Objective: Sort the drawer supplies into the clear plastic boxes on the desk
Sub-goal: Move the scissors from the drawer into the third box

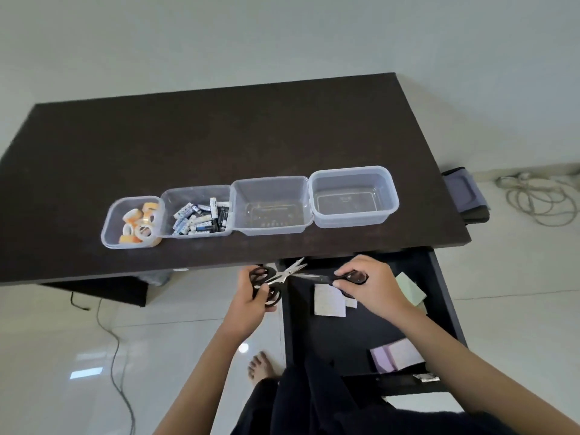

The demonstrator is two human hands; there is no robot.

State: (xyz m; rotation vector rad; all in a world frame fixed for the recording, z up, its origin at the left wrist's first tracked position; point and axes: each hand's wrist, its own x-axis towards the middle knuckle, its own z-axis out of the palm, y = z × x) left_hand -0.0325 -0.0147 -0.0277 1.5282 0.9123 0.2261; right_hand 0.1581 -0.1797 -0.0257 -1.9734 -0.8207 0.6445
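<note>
My left hand (251, 290) has its fingers (262, 288) curled through the black handles of 1 pair of scissors (276, 279), blades parted and pointing up toward the table (188, 146) edge. My right hand (368, 284) pinches the black handle of a 2nd pair of scissors (332, 277), its blades pointing left over the open drawer (445, 296). In the drawer below lie a white paper slip (328, 301), a green note pad (409, 288) and a purple note pad (395, 356). On the table stand 4 clear boxes in a row: the tape box (108, 227) with tape rolls (139, 226), the battery box (169, 199) with batteries (202, 219), then 2 empty boxes (271, 180) (353, 172).
</note>
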